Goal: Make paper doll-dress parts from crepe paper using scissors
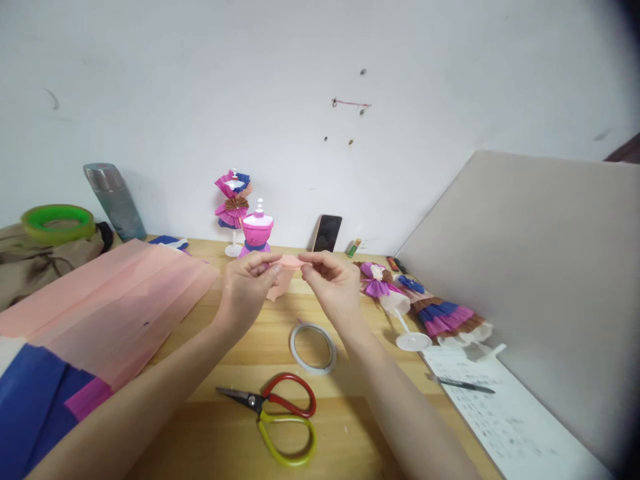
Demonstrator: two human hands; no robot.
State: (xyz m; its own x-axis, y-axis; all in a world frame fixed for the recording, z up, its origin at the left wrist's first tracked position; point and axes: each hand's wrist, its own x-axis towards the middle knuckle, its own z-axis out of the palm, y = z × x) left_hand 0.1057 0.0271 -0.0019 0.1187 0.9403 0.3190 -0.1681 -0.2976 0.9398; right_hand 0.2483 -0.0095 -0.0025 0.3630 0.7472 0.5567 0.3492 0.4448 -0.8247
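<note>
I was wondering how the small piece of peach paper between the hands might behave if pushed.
The peach paper would probably bend easily, since it looks thin and part hangs down. It is likely light, as the fingers merely pinch it.

Left hand [250, 283] and right hand [333, 280] pinch a peach-coloured strip [283, 283]

White ring [315, 371] and scissors [255, 402] lie nearer on the wooden table [200, 440]; a pink mannequin [257, 232] stands behind; a phone [328, 232] stands by the wall [250, 87]; peach-coloured sheets [125, 300] spread at left.
</note>
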